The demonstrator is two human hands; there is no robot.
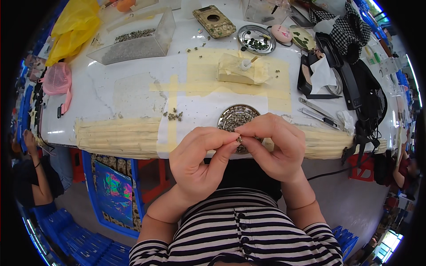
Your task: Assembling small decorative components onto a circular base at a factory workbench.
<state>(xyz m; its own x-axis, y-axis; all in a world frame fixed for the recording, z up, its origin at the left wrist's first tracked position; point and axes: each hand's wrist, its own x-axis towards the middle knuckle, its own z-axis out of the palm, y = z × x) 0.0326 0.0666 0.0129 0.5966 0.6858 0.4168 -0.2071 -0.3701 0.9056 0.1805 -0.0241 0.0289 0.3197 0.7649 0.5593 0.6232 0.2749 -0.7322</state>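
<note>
Between left hand (195,160) and right hand (280,145), a piece (239,139) too small to identify — mostly covered. The hands hide part of the round dish (239,105). The bottom edge cuts off the striped shirt (275,226), the top edge the yellow bag (76,29).

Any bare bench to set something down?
Roomiest: white tabletop, between pink mesh item and loose parts. Smaller: white paper, between those parts and round dish. Crowded: right end, with cutter knife and black gear; also at the dish, where left hand and right hand meet.
</note>
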